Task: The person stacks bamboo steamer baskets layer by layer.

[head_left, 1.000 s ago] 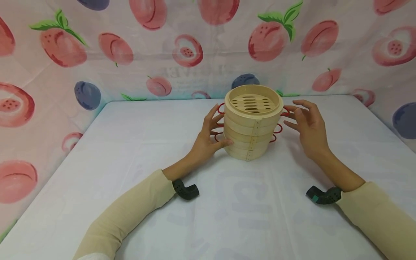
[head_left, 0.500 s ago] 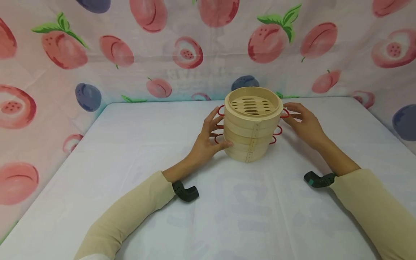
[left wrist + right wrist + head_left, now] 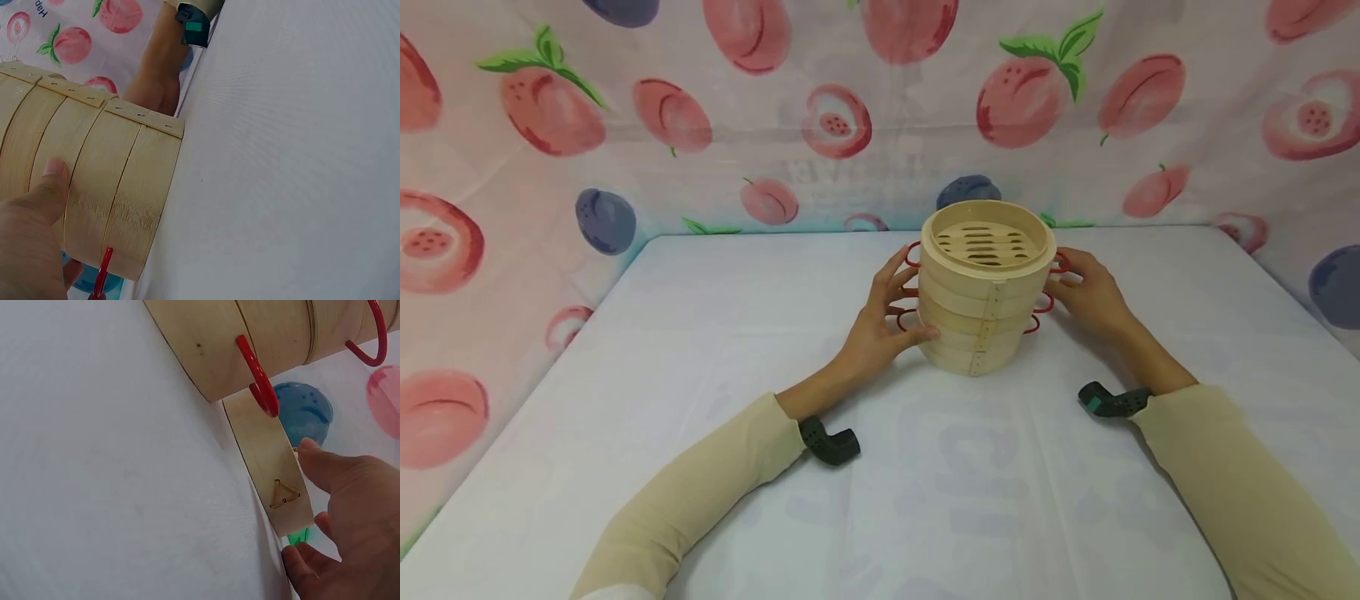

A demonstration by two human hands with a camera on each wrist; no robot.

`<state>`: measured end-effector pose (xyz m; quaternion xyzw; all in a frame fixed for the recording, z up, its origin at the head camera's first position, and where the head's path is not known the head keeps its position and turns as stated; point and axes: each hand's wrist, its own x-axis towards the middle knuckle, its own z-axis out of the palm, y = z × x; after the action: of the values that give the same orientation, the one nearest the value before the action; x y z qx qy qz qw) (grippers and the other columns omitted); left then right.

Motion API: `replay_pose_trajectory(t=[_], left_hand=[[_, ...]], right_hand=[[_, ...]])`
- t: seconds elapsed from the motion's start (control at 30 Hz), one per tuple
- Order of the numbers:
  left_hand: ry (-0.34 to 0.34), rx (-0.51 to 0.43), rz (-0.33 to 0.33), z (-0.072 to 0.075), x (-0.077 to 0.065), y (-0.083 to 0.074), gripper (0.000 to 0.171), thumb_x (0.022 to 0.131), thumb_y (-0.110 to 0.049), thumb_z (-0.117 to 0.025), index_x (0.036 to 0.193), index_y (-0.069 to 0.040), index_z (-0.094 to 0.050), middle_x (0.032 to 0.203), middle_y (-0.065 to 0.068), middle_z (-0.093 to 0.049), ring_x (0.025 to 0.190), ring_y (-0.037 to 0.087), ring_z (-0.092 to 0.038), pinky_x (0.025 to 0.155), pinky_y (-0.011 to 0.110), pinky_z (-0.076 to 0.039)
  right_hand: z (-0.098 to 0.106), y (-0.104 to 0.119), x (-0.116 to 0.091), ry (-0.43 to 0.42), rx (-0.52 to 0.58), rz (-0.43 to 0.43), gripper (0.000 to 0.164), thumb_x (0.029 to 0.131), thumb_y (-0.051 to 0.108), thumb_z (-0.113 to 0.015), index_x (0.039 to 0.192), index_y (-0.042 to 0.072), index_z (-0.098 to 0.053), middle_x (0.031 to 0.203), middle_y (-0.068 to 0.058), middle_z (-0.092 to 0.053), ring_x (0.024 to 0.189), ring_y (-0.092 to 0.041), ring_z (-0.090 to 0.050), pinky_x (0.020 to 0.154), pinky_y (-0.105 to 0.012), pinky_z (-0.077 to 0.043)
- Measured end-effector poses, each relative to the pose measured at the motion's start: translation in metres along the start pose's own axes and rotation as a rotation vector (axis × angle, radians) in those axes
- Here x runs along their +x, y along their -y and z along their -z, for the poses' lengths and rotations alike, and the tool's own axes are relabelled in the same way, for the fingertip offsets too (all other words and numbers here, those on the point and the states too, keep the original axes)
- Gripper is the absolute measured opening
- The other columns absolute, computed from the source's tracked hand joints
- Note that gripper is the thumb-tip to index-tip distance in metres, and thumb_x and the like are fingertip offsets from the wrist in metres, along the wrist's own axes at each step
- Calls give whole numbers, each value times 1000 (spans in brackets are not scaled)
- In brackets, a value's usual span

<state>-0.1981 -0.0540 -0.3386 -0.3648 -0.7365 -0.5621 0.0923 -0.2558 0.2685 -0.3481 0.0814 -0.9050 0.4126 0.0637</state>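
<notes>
A stacked bamboo steamer (image 3: pixel 981 292) stands upright on the table, its slatted top tier uncovered and red loop handles (image 3: pixel 1043 302) down both sides. My left hand (image 3: pixel 871 333) grips its left side, thumb across the front wall and fingers spread along the side. In the left wrist view the thumb (image 3: pixel 55 178) presses the bamboo. My right hand (image 3: pixel 1093 292) reaches behind the steamer's right side, fingertips partly hidden. The right wrist view shows a shallow round bamboo piece (image 3: pixel 265 456) behind the steamer; my thumb and fingers stand spread around its near end, contact unclear.
A white cloth covers the table (image 3: pixel 760 292). Fruit-printed fabric (image 3: pixel 910 158) hangs along the back and sides. Dark curved wrist mounts (image 3: pixel 830 442) sit at both sleeve cuffs, close to the tabletop.
My right hand has moved from beside the upper red handle inward and slightly down, to behind the steamer's right side. The left hand and steamer have stayed in place.
</notes>
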Motion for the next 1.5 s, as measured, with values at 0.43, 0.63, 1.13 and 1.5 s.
replay_pose_trajectory(t=[0.43, 0.63, 1.13, 1.5], left_hand=[[-6, 9, 11, -2, 1, 31, 103, 81, -5, -76, 153, -32, -8, 150, -2, -35, 118, 18, -50, 90, 46, -46], [-6, 16, 23, -2, 0, 30, 103, 81, -5, -76, 153, -33, -7, 150, -3, -35, 119, 17, -49, 91, 45, -45], [-6, 9, 11, -3, 1, 32, 102, 81, -5, -76, 153, -31, -8, 150, 0, -35, 118, 20, -49, 90, 49, -46], [-3, 8, 15, -3, 0, 32, 103, 81, -5, -76, 153, -32, -7, 150, -4, -34, 119, 17, -49, 91, 45, -46]], right_hand=[[-5, -7, 2, 45, -141, 63, 57, 91, 10, -64, 141, -5, -40, 147, -27, -29, 131, -45, -32, 101, -58, -33], [-6, -7, 1, 29, -171, 17, 55, 91, 14, -65, 140, -1, -43, 144, -27, -35, 133, -43, -32, 103, -58, -31], [-2, -10, -4, -77, -121, -28, 36, 91, 19, -68, 121, 4, -55, 132, -25, -52, 124, -43, -46, 99, -54, -38], [4, 2, -3, -128, 21, -84, 37, 91, 24, -67, 120, 4, -53, 137, -16, -50, 130, -31, -42, 100, -43, -39]])
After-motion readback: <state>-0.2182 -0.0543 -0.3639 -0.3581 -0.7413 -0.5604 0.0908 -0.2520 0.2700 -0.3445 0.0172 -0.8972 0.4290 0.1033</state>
